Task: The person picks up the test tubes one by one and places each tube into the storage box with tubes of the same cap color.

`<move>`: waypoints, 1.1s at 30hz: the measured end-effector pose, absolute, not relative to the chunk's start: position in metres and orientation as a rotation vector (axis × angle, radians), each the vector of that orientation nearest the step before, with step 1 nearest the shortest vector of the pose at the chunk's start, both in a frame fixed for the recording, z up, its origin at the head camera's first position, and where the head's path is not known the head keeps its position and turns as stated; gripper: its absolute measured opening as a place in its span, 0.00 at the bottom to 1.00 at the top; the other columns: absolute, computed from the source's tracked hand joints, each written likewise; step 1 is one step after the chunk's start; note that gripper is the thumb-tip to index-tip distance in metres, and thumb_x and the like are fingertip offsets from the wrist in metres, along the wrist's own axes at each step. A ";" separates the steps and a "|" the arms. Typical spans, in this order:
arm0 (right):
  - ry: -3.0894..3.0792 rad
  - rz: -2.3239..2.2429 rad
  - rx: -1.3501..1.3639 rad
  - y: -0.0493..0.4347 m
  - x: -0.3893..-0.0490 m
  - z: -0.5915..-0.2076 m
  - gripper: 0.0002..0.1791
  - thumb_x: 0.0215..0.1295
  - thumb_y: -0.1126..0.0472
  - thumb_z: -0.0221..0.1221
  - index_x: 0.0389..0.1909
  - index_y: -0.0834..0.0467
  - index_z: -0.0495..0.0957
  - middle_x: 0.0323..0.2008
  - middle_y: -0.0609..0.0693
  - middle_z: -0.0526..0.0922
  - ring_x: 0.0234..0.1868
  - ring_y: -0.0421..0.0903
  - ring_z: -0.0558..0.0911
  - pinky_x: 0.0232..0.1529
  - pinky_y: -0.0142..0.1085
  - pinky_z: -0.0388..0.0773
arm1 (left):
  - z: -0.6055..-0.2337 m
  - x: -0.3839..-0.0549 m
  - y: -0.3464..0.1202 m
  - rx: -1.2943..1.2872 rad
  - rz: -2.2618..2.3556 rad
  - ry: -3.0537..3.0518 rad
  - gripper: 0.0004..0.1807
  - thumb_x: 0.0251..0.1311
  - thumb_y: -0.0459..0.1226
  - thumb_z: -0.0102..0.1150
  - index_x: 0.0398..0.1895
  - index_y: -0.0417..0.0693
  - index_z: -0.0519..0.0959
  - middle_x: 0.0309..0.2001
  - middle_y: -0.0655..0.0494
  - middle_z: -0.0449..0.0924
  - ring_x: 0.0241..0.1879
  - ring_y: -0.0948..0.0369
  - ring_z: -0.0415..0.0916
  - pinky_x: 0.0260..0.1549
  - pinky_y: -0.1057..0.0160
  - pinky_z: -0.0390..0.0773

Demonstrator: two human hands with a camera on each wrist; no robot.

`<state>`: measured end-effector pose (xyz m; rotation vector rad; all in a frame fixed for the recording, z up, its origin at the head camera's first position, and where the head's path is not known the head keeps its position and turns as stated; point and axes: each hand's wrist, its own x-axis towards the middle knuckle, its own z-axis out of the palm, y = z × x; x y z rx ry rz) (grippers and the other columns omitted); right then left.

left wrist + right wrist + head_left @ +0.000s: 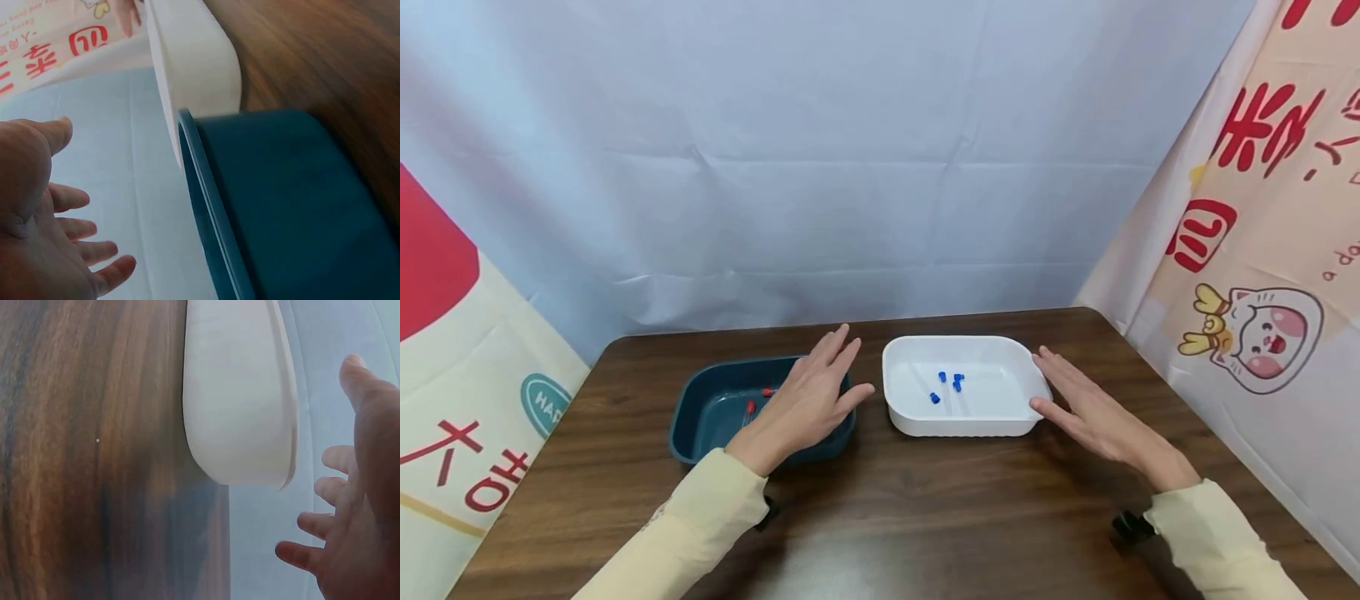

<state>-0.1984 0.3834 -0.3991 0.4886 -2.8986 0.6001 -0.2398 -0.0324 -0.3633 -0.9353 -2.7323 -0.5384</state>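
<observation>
A white basin stands right of the middle of the table, with several clear tubes with blue caps lying in it. To its left is a dark teal basin holding clear tubes with red caps; my left forearm and hand hide part of it. My left hand hovers over the teal basin's right side, fingers extended and thumb apart, holding nothing. Beside the white basin's right end is my right hand, its fingers straight; in the right wrist view the hand appears apart from the basin wall.
Both basins stand on a dark wood-grain table. A pale cloth hangs behind it. Printed sheets with red characters hang at the left and right.
</observation>
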 end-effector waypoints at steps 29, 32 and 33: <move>-2.800 0.223 0.460 0.413 -0.183 -0.388 0.48 0.58 0.40 0.60 0.73 0.50 0.47 0.73 0.51 0.45 0.72 0.51 0.40 0.66 0.56 0.32 | -0.368 -0.207 -0.139 -0.734 -0.382 -2.752 0.46 0.61 0.65 0.39 0.73 0.46 0.48 0.74 0.53 0.29 0.71 0.53 0.25 0.61 0.38 0.48; -2.798 0.212 0.457 0.418 -0.180 -0.389 0.48 0.58 0.41 0.60 0.73 0.51 0.47 0.72 0.52 0.46 0.72 0.51 0.40 0.65 0.57 0.33 | -0.370 -0.204 -0.151 -0.694 -0.363 -2.768 0.46 0.61 0.65 0.39 0.73 0.45 0.48 0.73 0.52 0.29 0.71 0.52 0.24 0.60 0.36 0.46; -2.798 0.206 0.454 0.419 -0.180 -0.389 0.48 0.58 0.41 0.60 0.73 0.51 0.48 0.72 0.52 0.46 0.72 0.51 0.40 0.65 0.57 0.33 | -0.370 -0.203 -0.155 -0.680 -0.361 -2.774 0.46 0.61 0.65 0.39 0.73 0.45 0.48 0.73 0.51 0.29 0.71 0.52 0.24 0.60 0.36 0.45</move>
